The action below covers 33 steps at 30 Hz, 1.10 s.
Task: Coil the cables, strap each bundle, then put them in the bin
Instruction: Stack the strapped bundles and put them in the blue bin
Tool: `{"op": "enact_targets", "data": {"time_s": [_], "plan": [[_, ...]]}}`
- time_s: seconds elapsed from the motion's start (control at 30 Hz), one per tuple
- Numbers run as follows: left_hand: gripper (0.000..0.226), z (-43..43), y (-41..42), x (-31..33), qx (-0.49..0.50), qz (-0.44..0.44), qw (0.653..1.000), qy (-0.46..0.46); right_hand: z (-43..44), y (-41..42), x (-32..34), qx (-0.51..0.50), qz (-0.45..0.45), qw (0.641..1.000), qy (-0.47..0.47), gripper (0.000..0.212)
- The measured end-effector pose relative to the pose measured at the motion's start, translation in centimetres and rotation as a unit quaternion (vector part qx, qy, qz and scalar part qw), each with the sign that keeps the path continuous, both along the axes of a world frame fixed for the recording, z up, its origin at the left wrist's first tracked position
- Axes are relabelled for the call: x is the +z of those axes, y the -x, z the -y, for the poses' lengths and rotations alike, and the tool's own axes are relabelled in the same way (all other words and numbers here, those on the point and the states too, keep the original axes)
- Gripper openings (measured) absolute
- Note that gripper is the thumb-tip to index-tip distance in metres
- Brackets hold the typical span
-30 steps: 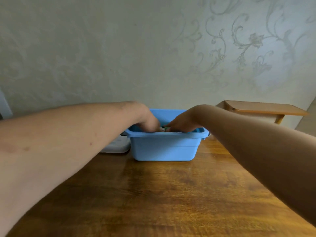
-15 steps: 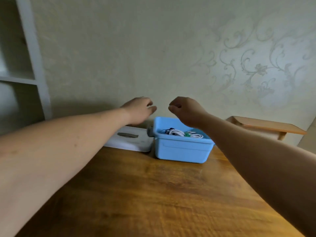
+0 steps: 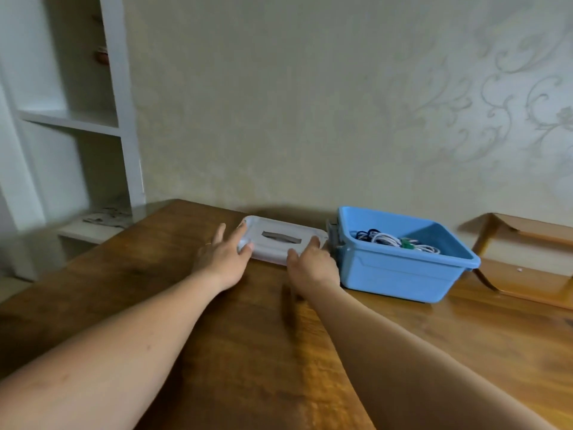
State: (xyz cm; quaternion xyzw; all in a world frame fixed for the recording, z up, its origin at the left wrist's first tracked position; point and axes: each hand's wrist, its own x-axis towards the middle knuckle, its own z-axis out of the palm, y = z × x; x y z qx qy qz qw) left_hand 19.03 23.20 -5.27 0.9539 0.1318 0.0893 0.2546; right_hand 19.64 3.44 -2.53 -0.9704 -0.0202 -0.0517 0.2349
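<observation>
The blue bin (image 3: 400,276) stands at the back of the wooden table, with coiled white and dark cables (image 3: 392,240) and a green strap inside it. A white lid (image 3: 280,251) with a grey handle lies flat just left of the bin. My left hand (image 3: 223,259) has straight, spread fingers that touch the lid's left end. My right hand (image 3: 311,263) is at the lid's near right corner, beside the bin, with one finger lying on the lid. Its other fingers are hidden.
The wooden table (image 3: 248,336) runs to the wall. A white shelf unit (image 3: 77,119) stands at the left beyond the table's corner. A low wooden piece of furniture (image 3: 524,259) sits right of the bin.
Both hands have come out of the bin, risen, then dropped left onto the white lid. The view has swung left. The cables stay in the bin.
</observation>
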Motion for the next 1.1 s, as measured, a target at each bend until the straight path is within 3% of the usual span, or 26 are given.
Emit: {"op": "enact_targets", "data": {"time_s": [0.17,0.37,0.5,0.57,0.67,0.73,0.8,0.93,1.1], "plan": [[0.066,-0.3,-2.1,-0.1,-0.003,-0.003,1.000,-0.025,-1.0,-1.3,-0.8,-0.042,-0.027,0.998,-0.025,0.074],[0.050,-1.4,0.5,0.8,0.142,0.003,0.990,0.007,-3.3,0.4,1.7,-0.022,0.007,0.994,-0.108,0.070],[0.038,-2.9,2.7,1.7,0.212,0.003,0.966,0.147,-5.4,3.9,5.6,0.046,0.141,0.988,-0.043,0.062],[0.040,-3.7,2.8,1.5,0.211,0.016,0.943,0.258,-6.1,6.5,8.0,0.114,0.247,0.962,-0.002,0.060],[0.046,-1.3,3.3,3.4,0.150,0.104,0.866,0.466,-4.6,9.0,10.4,0.173,0.345,0.923,-0.009,0.062],[0.027,2.7,4.3,6.0,0.140,0.166,0.829,0.516,-0.5,8.4,11.3,0.138,0.352,0.924,-0.048,0.065],[0.012,7.5,4.6,8.6,0.083,0.205,0.861,0.458,5.4,6.6,11.8,0.071,0.329,0.935,-0.115,0.070],[0.015,16.5,3.4,11.5,-0.029,0.241,0.909,0.340,17.0,4.4,11.6,-0.063,0.229,0.958,-0.164,0.069],[0.029,22.6,0.3,10.6,-0.051,0.168,0.955,0.240,23.5,2.9,8.7,-0.098,0.154,0.976,-0.121,0.064]]}}
